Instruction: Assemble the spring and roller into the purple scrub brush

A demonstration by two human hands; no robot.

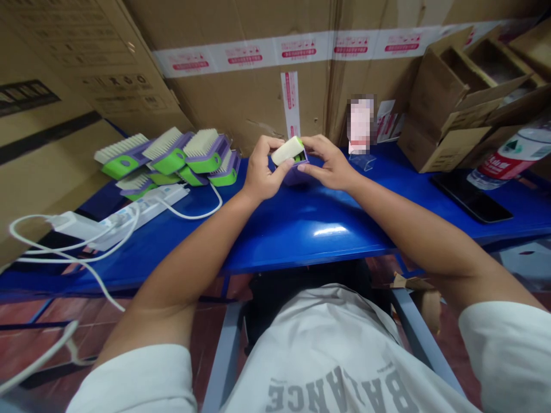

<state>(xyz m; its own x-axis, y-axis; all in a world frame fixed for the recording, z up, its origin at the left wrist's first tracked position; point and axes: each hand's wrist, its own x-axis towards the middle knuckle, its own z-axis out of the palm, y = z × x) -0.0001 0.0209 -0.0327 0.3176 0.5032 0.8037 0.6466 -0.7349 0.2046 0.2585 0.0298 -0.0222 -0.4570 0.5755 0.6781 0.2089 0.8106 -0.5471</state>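
Blue table (pixel 284 241), glossy, backed by large taped cardboard cartons (pixel 241 34).

Item 1: two-part unit (pixel 287 150), at the far middle of the table, cream block above, tilted over a purple casing (pixel 297 176); green and dark parts show in the gap. Left hand (pixel 260 172): grip narrow, fingers and thumb on the unit's left end. Right hand (pixel 329 163): grip narrow, pinching its right end. Handling, as judged: light, stiff, smooth-sided and rather slippery; thin edges could crack if forced. Best held by the casing's sides, clear of the gap.

Item 2: brushes (pixel 204 150), purple and green with pale bristles, stacked at the far left.

Item 3: cardboard boxes (pixel 439 100), far right, open-topped, divided; contents cannot be made out.

Item 4: clear bottle (pixel 510 158), red label, right, beside a dark phone (pixel 471 198); fill level unclear.
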